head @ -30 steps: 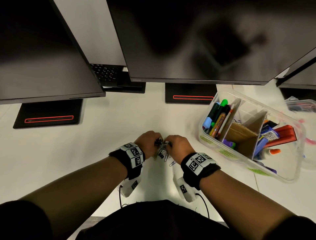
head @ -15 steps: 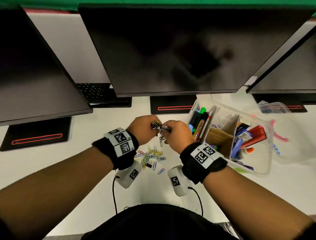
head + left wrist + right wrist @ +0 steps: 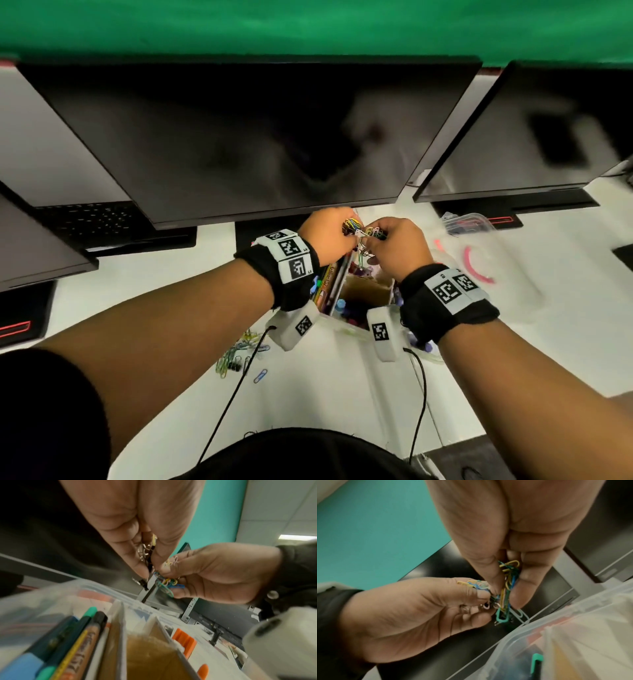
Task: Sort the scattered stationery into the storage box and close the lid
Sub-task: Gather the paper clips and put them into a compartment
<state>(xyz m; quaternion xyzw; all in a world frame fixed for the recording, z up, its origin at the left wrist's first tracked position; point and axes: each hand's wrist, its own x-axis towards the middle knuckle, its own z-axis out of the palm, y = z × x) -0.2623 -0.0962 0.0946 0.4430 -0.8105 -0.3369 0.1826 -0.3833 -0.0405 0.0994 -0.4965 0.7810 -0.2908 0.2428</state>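
Both hands up over the storage box [image 3: 346, 327] now, w/ a tangle of paper clips [image 3: 363, 233] shared between them; left hand [image 3: 327, 231] has fingers curled round a clump of clips plus what looks like a small black binder clip [image 3: 143, 584], right hand [image 3: 397, 248] pinching the other clump, thumb against fingertips [image 3: 520, 592]; the two hands touching at the fingertips. The bundle hangs above the box's far end, just under the monitor [image 3: 260, 137] edge; can't tell which compartment sits directly below. Box already has markers [image 3: 82, 635] along one side, a cardboard divider [image 3: 154, 655] in the middle, orange-capped bits further right; lid [image 3: 479, 260] lies apart on the tabletop [image 3: 164, 281] to the right, so box not closed yet. More clips [image 3: 236, 353] scattered on the tabletop near the person, beside the wrist cable.

Handling, as a guess: clips are very light, thin wire, stiff but springy, smooth & slippery; they hook into each other, so a clump holds together yet sheds strays easily. Best hold is a full fingertip pinch across the middle of the clump, not one loop; release low inside a compartment so nothing bounces over the wall. Leftovers prob. need sweeping into a pile first, then a pinch.
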